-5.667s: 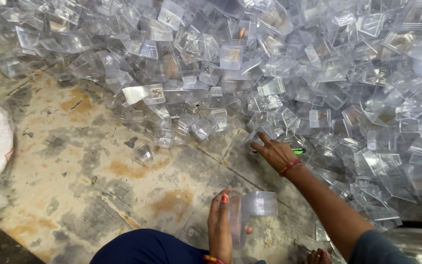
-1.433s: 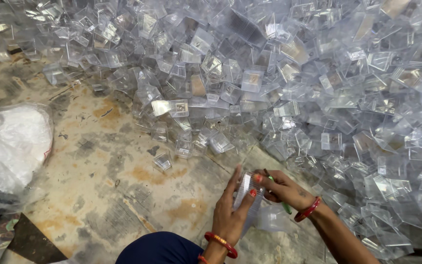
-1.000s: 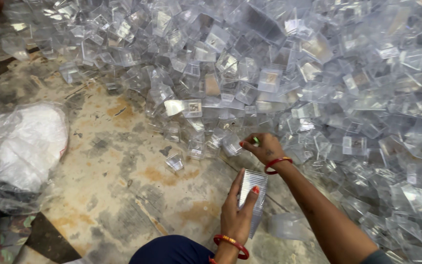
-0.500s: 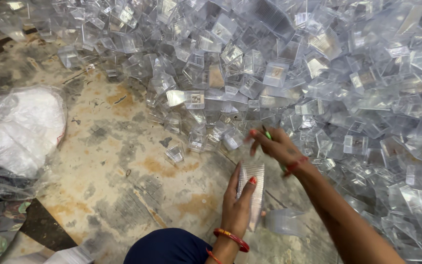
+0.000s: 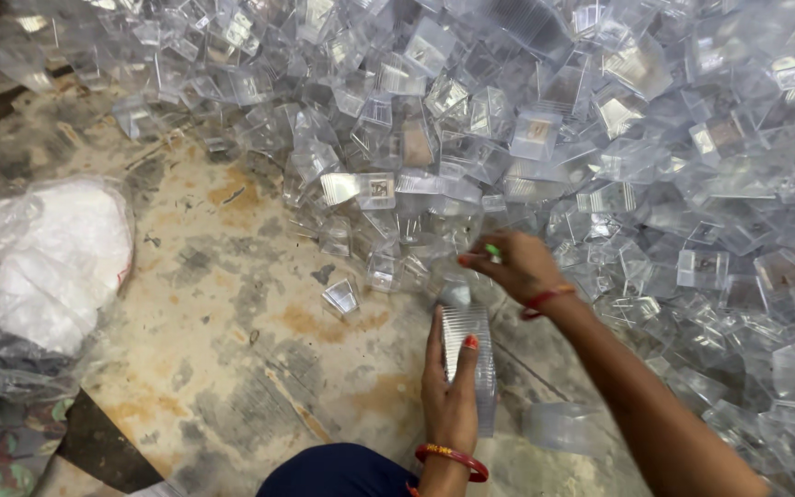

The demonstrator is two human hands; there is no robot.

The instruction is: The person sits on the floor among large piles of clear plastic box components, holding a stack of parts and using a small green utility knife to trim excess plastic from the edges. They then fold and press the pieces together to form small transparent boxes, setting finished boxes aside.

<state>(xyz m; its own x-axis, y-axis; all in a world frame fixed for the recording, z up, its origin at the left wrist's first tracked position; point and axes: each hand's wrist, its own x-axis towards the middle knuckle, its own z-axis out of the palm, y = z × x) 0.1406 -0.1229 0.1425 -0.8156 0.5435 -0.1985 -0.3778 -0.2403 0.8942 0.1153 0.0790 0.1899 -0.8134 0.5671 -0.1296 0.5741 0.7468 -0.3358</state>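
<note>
While the left hand (image 5: 450, 391) grips the stacked clear cups (image 5: 473, 364) and the right hand (image 5: 515, 265) pinches one from the pile of clear cups (image 5: 600, 138), the tall stack may buckle or slip.

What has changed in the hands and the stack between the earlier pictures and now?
The right hand left the stack of clear cups and reached out to the edge of the heap of clear cups. The left hand kept its grip on the stack. The white bag stayed put.

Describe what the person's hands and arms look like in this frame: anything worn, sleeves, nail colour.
Both forearms are bare, with no sleeves in view. The left hand has orange-red painted nails and a red-and-gold bangle at the wrist. The right hand wears a thin red band at the wrist; its fingertips also show orange-red polish.
</note>
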